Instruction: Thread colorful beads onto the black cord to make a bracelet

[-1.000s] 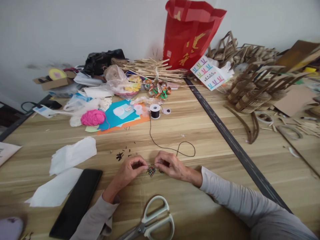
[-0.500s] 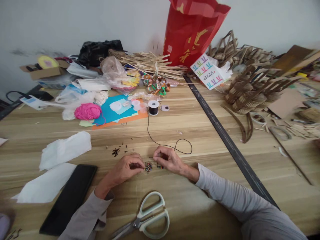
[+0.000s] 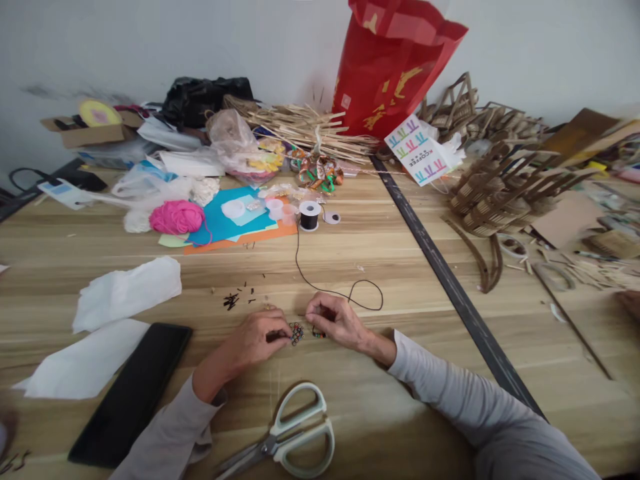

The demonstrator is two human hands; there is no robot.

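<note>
- One wooden surface carries everything, with a dark strip running across it on the right.
- One red bag stands at the back against the wall; beside it lies one bundle of pale sticks.
- Two white sheets of tissue lie at the left, just by one black flat case.
- One pair of scissors with pale handles lies closest to the person, between the forearms.
- One pink ball of yarn sits on coloured paper sheets.
- One spool of black cord; its cord runs in a loop to the right hand.
- One small cluster of coloured beads rests on the surface between the hands; the left hand pinches it, fingers closed narrowly.
- The right hand is curled shut, seemingly on the cord and a few beads; too small to be sure.
- Compared with a second ago, both hands and the beads sit as they did; only the view has shifted.
</note>
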